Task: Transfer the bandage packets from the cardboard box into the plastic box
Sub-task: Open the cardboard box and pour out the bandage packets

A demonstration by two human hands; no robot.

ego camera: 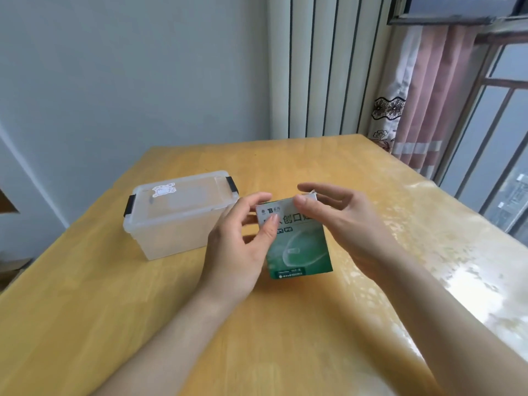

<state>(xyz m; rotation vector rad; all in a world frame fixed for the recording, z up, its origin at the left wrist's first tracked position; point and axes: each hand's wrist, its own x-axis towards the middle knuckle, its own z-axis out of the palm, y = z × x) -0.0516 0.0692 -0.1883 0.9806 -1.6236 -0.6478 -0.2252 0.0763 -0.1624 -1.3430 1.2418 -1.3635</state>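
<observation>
The green and white cardboard box (300, 247) is between both hands, near the middle of the worktop (285, 324). The left hand (240, 250) grips its side at 9 o'clock, with the thumb on the front. The right hand (343, 221) pinches its top edge at 1 o'clock. The plastic box (177, 224), lid on, sits at 10 o'clock.

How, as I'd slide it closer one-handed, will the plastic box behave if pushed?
The plastic box seems empty through its translucent walls, so probably light. On the glossy table it should slide, not tip. Its latched lid likely stays on.
</observation>
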